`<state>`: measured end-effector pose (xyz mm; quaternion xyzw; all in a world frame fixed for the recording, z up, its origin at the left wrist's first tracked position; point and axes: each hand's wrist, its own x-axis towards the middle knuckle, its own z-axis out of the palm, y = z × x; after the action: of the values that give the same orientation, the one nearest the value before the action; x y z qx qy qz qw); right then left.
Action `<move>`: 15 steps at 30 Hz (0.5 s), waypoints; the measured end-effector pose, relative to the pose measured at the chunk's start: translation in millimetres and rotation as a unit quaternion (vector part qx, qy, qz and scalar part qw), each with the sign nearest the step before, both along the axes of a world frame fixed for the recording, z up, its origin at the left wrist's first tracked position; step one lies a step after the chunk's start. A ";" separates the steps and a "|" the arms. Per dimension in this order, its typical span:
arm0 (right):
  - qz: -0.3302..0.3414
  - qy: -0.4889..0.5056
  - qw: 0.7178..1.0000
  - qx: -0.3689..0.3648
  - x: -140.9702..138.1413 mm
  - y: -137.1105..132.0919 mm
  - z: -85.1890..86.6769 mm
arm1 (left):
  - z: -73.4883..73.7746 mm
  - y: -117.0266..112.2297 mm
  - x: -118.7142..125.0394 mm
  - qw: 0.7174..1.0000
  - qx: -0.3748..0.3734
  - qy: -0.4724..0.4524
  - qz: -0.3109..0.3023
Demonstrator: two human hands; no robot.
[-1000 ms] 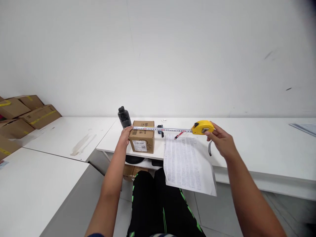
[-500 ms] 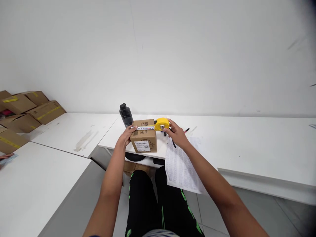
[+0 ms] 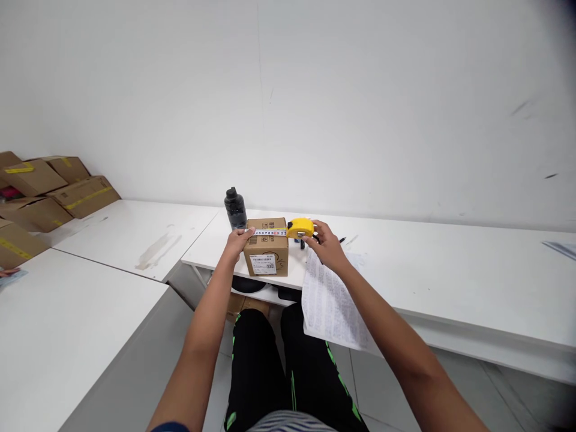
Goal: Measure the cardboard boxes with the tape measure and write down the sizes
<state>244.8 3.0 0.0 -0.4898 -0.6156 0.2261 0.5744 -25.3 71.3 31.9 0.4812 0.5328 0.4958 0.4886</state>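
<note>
A small cardboard box [image 3: 281,261] with a white shipping label [image 3: 263,264] rests on the white table before me. Across its top runs the numbered blade [image 3: 269,233] of a yellow tape measure [image 3: 300,227]. At the box's left edge, my left hand [image 3: 238,243] is closed, its thumb pressing the end of the blade against the top edge. My right hand [image 3: 328,245] grips the yellow case just past the right edge, where a black strap hangs. The fingers of my left hand behind the box side are partly hidden.
A dark bottle [image 3: 235,210] stands behind the box's left corner. Printed sheets [image 3: 330,303] hang over the table's front edge, near a pen [image 3: 342,240]. Several taped cartons [image 3: 83,197] are stacked at far left. Another person's hand [image 3: 7,272] shows at the left border.
The view has shifted slightly, so the box and hands appear a little further right. The blade still lies across the box, with slightly more of it showing near the case.
</note>
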 end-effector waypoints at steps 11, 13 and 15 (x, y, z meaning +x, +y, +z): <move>-0.096 -0.097 0.984 0.115 -101.2 -70.9 5.8 | 77.8 26.7 38.7 0.966 0.213 0.118 -0.085; -0.127 -0.058 0.984 0.109 -129.9 -63.8 -0.6 | 81.7 43.3 56.7 0.955 0.223 0.156 -0.119; -0.144 -0.011 0.984 0.107 -148.4 -54.2 -6.4 | 73.9 58.1 67.1 0.946 0.212 0.209 -0.126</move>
<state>96.4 -51.2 -6.3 -0.5112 -0.5661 0.0684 0.6431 41.8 129.4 105.8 0.7300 0.4402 0.4201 0.3113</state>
